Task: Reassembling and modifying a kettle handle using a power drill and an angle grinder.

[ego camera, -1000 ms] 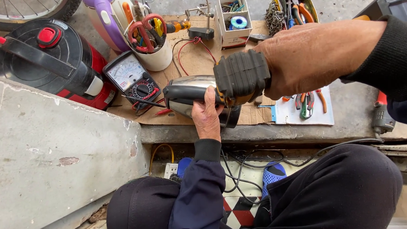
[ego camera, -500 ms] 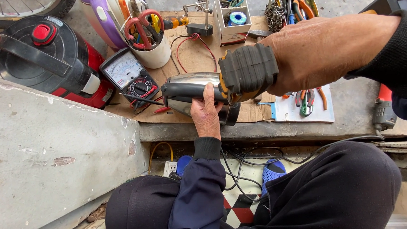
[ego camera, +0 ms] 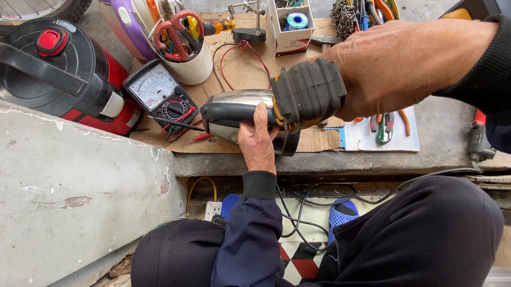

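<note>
Head view shows my left hand (ego camera: 257, 139) wrapped around the black handle of a steel electric kettle (ego camera: 239, 112) that lies on its side on the cardboard sheet (ego camera: 240, 74) at the near edge of the bench. My right hand (ego camera: 397, 66) is closed on the ribbed black grip of a screwdriver (ego camera: 309, 93), held end-on against the kettle's base, its tip hidden from me. I judge I am at the step of working a fastener in the base; the next move calls for keeping the kettle from rolling and the tool straight. An analog multimeter (ego camera: 162, 96) sits just left of the kettle, beside a white cup of tools (ego camera: 190, 62).
</note>
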